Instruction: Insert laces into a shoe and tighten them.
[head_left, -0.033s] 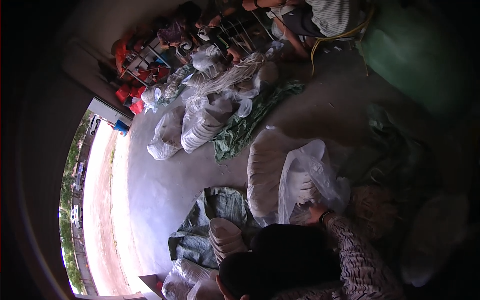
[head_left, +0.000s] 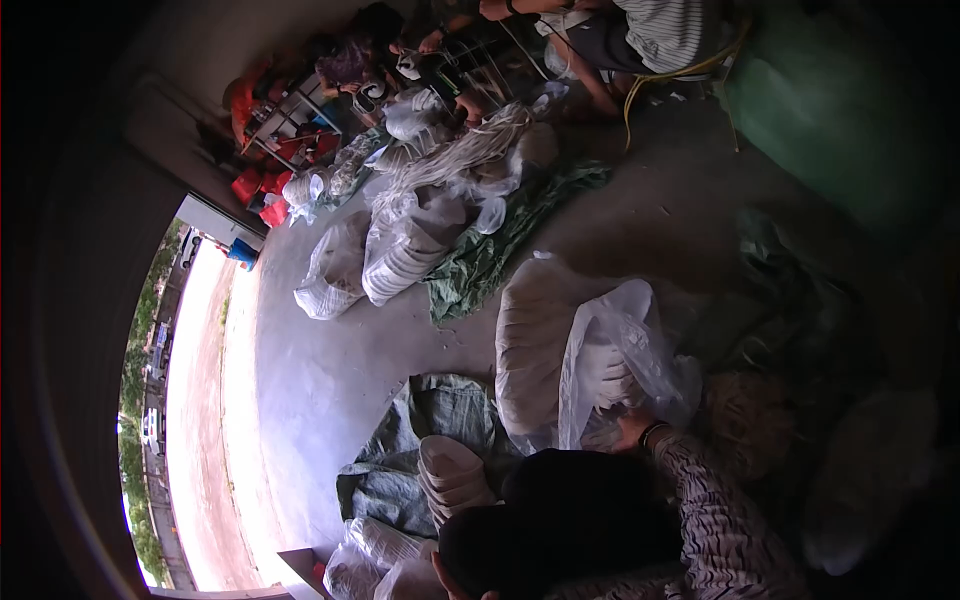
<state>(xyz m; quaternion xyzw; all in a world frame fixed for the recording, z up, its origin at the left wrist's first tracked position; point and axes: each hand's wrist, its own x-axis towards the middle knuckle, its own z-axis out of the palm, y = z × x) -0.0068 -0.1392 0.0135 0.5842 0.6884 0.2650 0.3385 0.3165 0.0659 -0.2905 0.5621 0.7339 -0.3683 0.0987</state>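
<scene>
My right hand [head_left: 632, 428], with a dark band at the wrist, reaches to the mouth of a clear plastic bag [head_left: 628, 310]. Pale, ribbed, stacked pieces [head_left: 612, 378] show inside the bag, near my fingers. The fingertips are lost among the plastic and those pieces, so their grip is not visible. Only a sliver of my left hand [head_left: 447, 577] shows at the lower edge, beside my dark-clothed knees, which hide most of it. A nested stack of pale, bowl-shaped pieces [head_left: 450, 475] lies close by, apart from that hand.
Green woven sheeting [head_left: 400, 470] lies under the stack, and wrapped bundles [head_left: 375, 555] sit at lower left. A pale strand heap [head_left: 750, 415] is at right. Ahead are bagged stacks [head_left: 405, 260], green cloth [head_left: 480, 265] and seated people. A bright doorway opens at left.
</scene>
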